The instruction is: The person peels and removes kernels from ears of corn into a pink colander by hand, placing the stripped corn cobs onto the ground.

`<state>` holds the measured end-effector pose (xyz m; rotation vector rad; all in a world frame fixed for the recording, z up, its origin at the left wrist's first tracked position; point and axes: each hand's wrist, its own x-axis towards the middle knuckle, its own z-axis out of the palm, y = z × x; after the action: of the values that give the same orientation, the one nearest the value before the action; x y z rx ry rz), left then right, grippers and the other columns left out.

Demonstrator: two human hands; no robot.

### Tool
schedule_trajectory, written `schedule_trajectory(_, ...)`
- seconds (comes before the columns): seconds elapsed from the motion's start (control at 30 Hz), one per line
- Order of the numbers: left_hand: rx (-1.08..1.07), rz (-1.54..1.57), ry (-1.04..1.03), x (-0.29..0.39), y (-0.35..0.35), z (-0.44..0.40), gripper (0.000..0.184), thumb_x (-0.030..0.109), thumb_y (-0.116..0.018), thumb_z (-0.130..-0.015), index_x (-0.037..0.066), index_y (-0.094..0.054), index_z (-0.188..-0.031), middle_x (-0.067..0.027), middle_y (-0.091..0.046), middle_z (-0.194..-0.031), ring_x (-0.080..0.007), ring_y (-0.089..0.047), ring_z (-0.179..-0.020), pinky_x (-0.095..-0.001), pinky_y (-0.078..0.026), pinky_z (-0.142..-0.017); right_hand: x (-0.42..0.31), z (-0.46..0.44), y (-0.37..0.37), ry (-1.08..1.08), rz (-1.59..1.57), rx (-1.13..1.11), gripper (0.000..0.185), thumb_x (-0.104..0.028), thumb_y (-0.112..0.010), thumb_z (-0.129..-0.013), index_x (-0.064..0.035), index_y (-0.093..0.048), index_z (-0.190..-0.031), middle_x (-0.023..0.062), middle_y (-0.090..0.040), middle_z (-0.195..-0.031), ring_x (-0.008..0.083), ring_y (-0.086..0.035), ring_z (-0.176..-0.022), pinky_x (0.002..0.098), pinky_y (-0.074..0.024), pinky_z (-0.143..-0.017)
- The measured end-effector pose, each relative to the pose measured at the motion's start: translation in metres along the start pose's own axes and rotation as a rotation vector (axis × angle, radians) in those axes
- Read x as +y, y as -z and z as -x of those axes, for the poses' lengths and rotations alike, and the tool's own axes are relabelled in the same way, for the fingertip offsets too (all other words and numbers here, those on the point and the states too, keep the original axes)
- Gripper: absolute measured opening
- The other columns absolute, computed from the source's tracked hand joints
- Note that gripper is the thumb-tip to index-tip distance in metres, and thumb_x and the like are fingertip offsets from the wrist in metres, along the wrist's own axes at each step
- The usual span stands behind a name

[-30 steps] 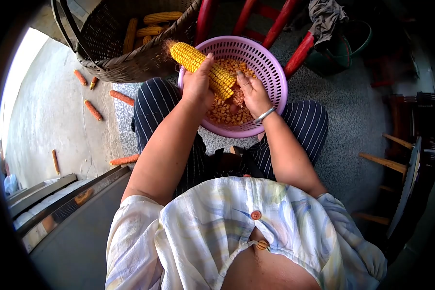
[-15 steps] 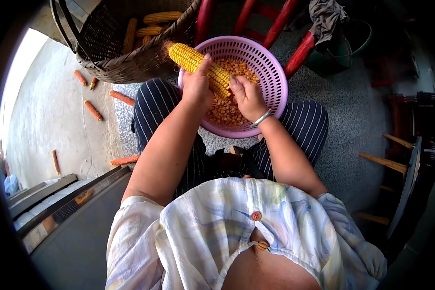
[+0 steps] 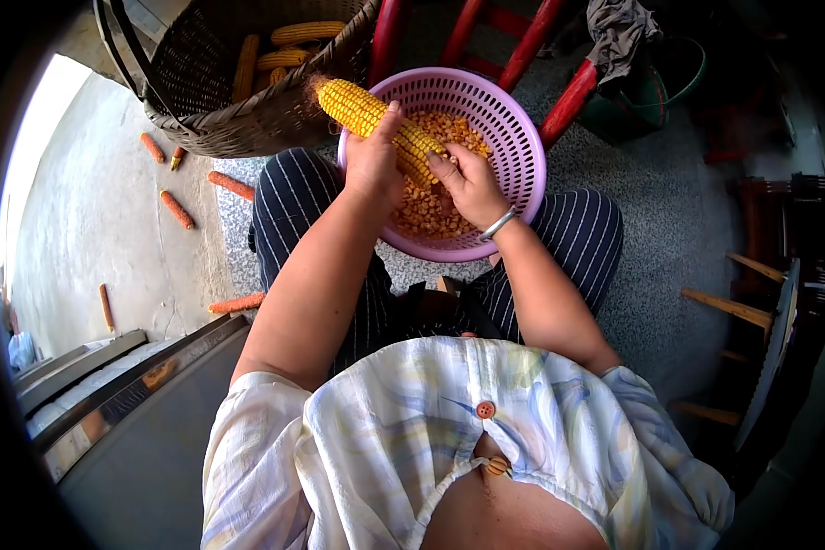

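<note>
Two hands (image 3: 423, 183) gripping knobbly corn (image 3: 353, 107).

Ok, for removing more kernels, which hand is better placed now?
Probably the right hand: its thumb is at the lower end of the corn ear, while the left hand grips the middle.

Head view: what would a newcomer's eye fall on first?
Probably the bright yellow corn ear, slanting in the left hand over the lilac basket. Next, the loose kernels inside that perforated basket. Then the reddish cobs scattered on the floor at left.
</note>
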<state>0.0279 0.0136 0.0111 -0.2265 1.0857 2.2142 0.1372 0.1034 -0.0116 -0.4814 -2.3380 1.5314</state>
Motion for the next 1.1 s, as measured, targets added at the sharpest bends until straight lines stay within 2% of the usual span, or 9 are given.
schedule_trajectory(0.17,0.007,0.043,0.062,-0.001,0.005,-0.006,0.029,0.015,-0.060,-0.084,0.003,-0.045,-0.105,-0.0108,-0.056,-0.094,-0.0244,-0.057,-0.084,-0.0399,-0.050,-0.074,-0.008,0.000,0.009,-0.240,-0.285,-0.189,0.038,-0.034,-0.046,-0.092,0.0018,-0.054,-0.101,0.0036,-0.057,-0.073,0.0073,-0.055,-0.063,0.0203,-0.0460,-0.053)
schedule_trajectory(0.23,-0.007,0.081,0.083,-0.002,0.005,-0.007,0.028,0.015,-0.060,-0.084,0.003,-0.045,-0.105,-0.0108,-0.056,-0.095,-0.0247,-0.057,-0.084,-0.0403,-0.050,-0.074,0.003,-0.001,0.004,-0.349,-0.606,0.044,0.040,-0.038,-0.046,-0.092,-0.0010,-0.056,-0.083,-0.0010,-0.049,-0.059,0.0094,-0.051,-0.053,0.0251,-0.0401,-0.051)
schedule_trajectory(0.4,-0.025,0.028,0.013,-0.004,0.003,-0.003,0.028,0.015,-0.060,-0.084,0.003,-0.045,-0.104,-0.0111,-0.056,-0.097,-0.0249,-0.057,-0.086,-0.0406,-0.050,-0.075,0.016,-0.006,-0.012,-0.120,-0.356,0.120,0.046,-0.044,-0.044,-0.091,0.0002,-0.056,-0.081,0.0003,-0.047,-0.059,0.0094,-0.045,-0.056,0.0242,-0.0383,-0.056)
schedule_trajectory(0.47,-0.038,0.006,0.007,-0.003,0.003,-0.001,0.027,0.015,-0.060,-0.084,0.002,-0.046,-0.104,-0.0113,-0.056,-0.098,-0.0251,-0.057,-0.087,-0.0406,-0.050,-0.075,0.012,-0.004,-0.015,-0.210,-0.278,0.125,0.045,-0.041,-0.046,-0.091,0.0011,-0.056,-0.078,0.0003,-0.046,-0.060,0.0098,-0.044,-0.057,0.0247,-0.0369,-0.056)
schedule_trajectory(0.5,-0.018,0.025,0.028,-0.001,0.000,0.000,0.027,0.015,-0.060,-0.084,0.003,-0.046,-0.104,-0.0114,-0.056,-0.097,-0.0252,-0.057,-0.087,-0.0407,-0.050,-0.075,0.008,-0.003,-0.007,-0.372,-0.343,-0.008,0.034,-0.034,-0.046,-0.093,-0.0017,-0.056,-0.093,-0.0026,-0.048,-0.074,0.0061,-0.044,-0.070,0.0214,-0.0383,-0.068)
schedule_trajectory(0.73,-0.028,0.056,0.053,0.001,-0.002,-0.001,0.028,0.010,-0.058,-0.084,0.005,-0.044,-0.107,-0.0129,-0.055,-0.101,-0.0289,-0.056,-0.089,-0.0439,-0.049,-0.080,0.009,-0.001,-0.001,-0.385,-0.568,0.090,0.029,-0.028,-0.044,-0.094,-0.0010,-0.053,-0.100,-0.0004,-0.054,-0.082,0.0062,-0.051,-0.070,0.0209,-0.0453,-0.060)
schedule_trajectory(0.8,-0.054,0.130,0.106,0.001,0.005,-0.009,0.028,0.007,-0.058,-0.083,0.005,-0.044,-0.107,-0.0128,-0.054,-0.103,-0.0289,-0.055,-0.091,-0.0435,-0.048,-0.082,0.009,0.000,0.003,-0.348,-0.457,0.055,0.035,-0.028,-0.046,-0.093,0.0023,-0.050,-0.110,0.0041,-0.058,-0.091,0.0116,-0.057,-0.081,0.0247,-0.0482,-0.070)
schedule_trajectory(0.9,-0.072,0.152,0.108,-0.001,0.007,-0.012,0.028,0.003,-0.056,-0.082,0.004,-0.043,-0.108,-0.0123,-0.053,-0.103,-0.0282,-0.054,-0.095,-0.0427,-0.047,-0.084,-0.001,-0.001,-0.001,0.234,0.231,0.223,0.054,-0.041,-0.054,-0.084,0.0044,-0.045,-0.111,0.0223,-0.062,-0.088,0.0358,-0.062,-0.081,0.0411,-0.0492,-0.067)
schedule_trajectory(1.1,-0.035,0.040,0.040,0.000,-0.005,0.000,0.029,0.000,-0.055,-0.082,0.004,-0.042,-0.108,-0.0115,-0.053,-0.101,-0.0274,-0.054,-0.094,-0.0426,-0.047,-0.084,-0.015,0.003,0.000,0.096,0.238,0.110,0.039,-0.034,-0.047,-0.089,0.0025,-0.049,-0.103,0.0207,-0.061,-0.074,0.0351,-0.061,-0.070,0.0414,-0.0474,-0.059)
